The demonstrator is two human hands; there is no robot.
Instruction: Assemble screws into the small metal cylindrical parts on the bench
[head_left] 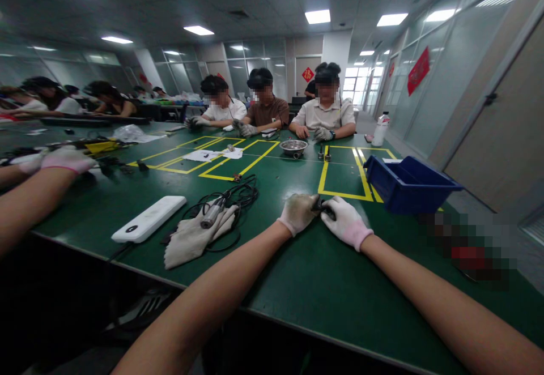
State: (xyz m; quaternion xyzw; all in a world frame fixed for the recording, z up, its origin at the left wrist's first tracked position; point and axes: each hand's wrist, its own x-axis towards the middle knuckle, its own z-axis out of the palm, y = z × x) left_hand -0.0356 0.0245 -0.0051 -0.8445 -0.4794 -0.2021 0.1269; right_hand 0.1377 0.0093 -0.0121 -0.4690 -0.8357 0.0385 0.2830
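In the near part, the person's two bare forearms reach over a dark green smooth surface (289, 290); the left hand (298, 213), in a whitish knitted glove with dirty stains, and the right hand (346, 222), in a white glove with a pink cuff, meet above it; between them is a small black part (322, 206), its exact shape hidden by the gloves; the fingers of both hands are curled almost closed, with this part gripped from the two sides. To the left of the hands, well apart from them, lies a loose beige cloth glove (187, 244), with a silver metal cylinder (212, 214) and a coiled black cable (247, 195) on it; just beside is a long white plastic box (151, 217) with a round dark spot; to the right stands a deep blue plastic bin (410, 191); at the left edge, a co-worker's gloved hand (70, 160) is near some dark pieces. Farther, there are yellow tape rectangles (345, 196); a round shiny metal bowl (288, 151); two small upright metal pieces (327, 154); a white bottle (380, 131); behind these, three seated people (325, 111) wear dark headgear.
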